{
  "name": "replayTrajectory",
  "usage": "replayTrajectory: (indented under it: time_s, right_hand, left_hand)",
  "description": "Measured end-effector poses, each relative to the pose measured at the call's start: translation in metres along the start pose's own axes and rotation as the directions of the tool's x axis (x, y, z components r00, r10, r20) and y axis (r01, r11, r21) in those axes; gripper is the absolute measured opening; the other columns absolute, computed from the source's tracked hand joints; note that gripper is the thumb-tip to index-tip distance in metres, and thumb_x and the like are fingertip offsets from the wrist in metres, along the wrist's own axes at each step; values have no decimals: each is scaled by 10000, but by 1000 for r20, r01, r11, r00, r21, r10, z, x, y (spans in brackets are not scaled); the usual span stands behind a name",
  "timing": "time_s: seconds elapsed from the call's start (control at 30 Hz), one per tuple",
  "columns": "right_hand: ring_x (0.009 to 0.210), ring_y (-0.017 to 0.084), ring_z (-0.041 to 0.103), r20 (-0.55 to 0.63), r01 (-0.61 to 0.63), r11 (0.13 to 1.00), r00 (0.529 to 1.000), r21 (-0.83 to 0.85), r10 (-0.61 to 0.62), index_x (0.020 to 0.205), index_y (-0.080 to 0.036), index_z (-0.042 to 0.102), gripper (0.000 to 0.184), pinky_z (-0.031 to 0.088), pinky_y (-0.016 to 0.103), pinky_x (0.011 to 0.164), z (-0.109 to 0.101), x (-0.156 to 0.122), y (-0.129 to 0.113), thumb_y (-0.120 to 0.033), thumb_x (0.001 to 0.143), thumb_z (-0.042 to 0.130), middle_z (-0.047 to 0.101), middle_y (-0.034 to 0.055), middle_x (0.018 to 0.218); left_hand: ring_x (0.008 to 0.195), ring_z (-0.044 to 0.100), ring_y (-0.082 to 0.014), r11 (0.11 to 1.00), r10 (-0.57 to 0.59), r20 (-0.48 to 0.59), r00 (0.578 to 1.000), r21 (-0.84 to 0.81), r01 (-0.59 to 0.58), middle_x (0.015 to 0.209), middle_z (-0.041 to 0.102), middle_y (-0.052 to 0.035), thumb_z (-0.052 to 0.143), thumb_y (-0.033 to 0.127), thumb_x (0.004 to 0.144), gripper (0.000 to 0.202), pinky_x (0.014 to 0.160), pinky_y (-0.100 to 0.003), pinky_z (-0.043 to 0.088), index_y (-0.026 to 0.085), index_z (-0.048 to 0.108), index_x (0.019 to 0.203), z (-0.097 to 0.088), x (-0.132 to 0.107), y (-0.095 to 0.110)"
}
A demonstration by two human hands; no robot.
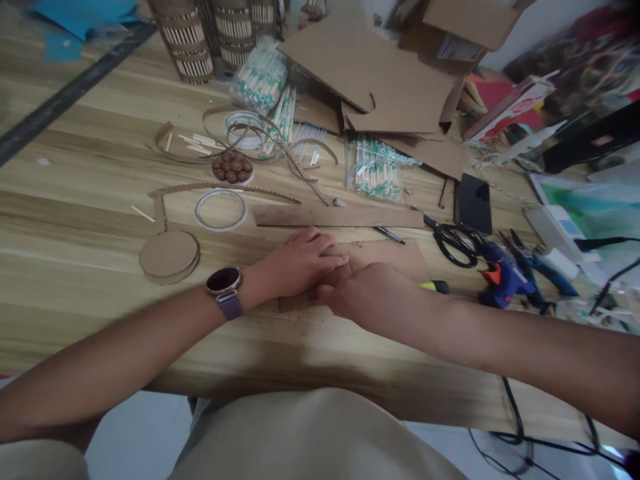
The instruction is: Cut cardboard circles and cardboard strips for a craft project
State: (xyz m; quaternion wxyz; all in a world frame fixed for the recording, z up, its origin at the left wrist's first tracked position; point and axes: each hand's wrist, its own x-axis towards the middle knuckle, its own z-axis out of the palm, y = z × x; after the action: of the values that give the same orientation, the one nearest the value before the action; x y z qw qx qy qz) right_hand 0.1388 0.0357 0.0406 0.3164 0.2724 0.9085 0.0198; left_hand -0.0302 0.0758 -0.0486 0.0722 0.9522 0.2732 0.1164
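My left hand (295, 263), with a watch on its wrist, lies flat with fingers stretched out on a brown cardboard sheet (395, 257) near the table's front edge. My right hand (367, 293) is curled closed over the same sheet, right against the left fingers. A yellow-and-black handle (434, 286) pokes out just behind my right hand; I cannot see whether the fingers grip it. A long cardboard strip (340, 216) lies just beyond both hands.
Stacked cardboard discs (169, 256), a tape ring (221, 210), a dish of brown beads (232, 167), curled cardboard strips, stick packets (376, 170), scissors (454, 240), a blue glue gun (503, 280), a black phone (473, 203), cardboard sheets (370, 70), stick-built cylinders (186, 40) at the back.
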Motion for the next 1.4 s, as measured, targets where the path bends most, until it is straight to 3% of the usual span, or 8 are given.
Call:
replayTrajectory:
  time_s: [0.23,0.53,0.63,0.8,0.97,1.1,1.23,1.4]
  right_hand:
    - [663,208,693,-13,-7,1000,1000,-12,7,1069,-197,701,286,277,265,447,7,-4,3,-42,908,524,759,80,824]
    - [673,193,705,-19,0,1000,1000,-1,0,1095,-196,682,286,206,269,446,9,-5,7,-42,922,515,764,83,846]
    - [641,196,700,19,-25,999,1000,48,24,1125,-203,678,299,174,270,448,17,-9,11,-52,912,531,757,54,784]
    - [566,164,651,-34,-89,991,995,104,93,1145,-221,689,310,124,291,464,36,-21,24,-81,922,526,739,26,732]
    - [591,155,639,-52,-52,980,997,190,63,1202,-235,686,268,144,301,473,27,-26,27,-208,993,521,734,14,713]
    - [603,161,645,-109,-24,993,993,111,36,1085,-201,714,248,153,309,467,13,-15,9,-121,942,527,743,42,763]
    - [707,201,692,-154,8,1000,988,-13,-10,988,-170,717,282,256,284,494,6,0,-6,-29,880,497,760,115,855]
    - [684,214,694,-186,43,998,981,-35,-49,963,-170,707,284,299,277,520,8,7,-6,-8,863,496,738,99,760]
  left_hand:
    - [1149,504,-274,1000,17,-10,1000,-4,-17,1285,575,-142,462,245,1043,349,1012,-440,429,230,609,1359,2,0,0]
    - [1102,491,-282,1000,5,-8,1000,14,-5,1273,572,-144,460,240,1038,356,987,-435,437,232,612,1359,-1,-1,1]
    - [1121,489,-276,1000,10,-2,1000,21,-10,1267,567,-133,428,200,1040,368,996,-423,426,234,600,1364,-1,-1,2]
    - [1098,483,-272,999,3,-27,1000,45,-2,1245,567,-122,416,174,1035,377,982,-413,430,244,607,1353,-1,-1,3]
    - [1103,489,-289,999,9,-21,1000,46,-8,1216,578,-143,426,163,1028,370,974,-427,446,214,627,1335,-2,0,5]
    - [1108,485,-288,999,5,-26,1000,51,-3,1239,566,-152,451,193,1030,358,977,-434,448,219,631,1339,0,0,3]
    - [1117,464,-289,1000,-17,-16,1000,-4,17,1261,558,-135,493,245,1028,353,1003,-438,443,243,632,1352,1,0,2]
    - [1116,461,-279,998,-38,-20,999,-50,37,1261,563,-121,526,212,1004,347,1015,-436,440,262,652,1323,-1,1,2]
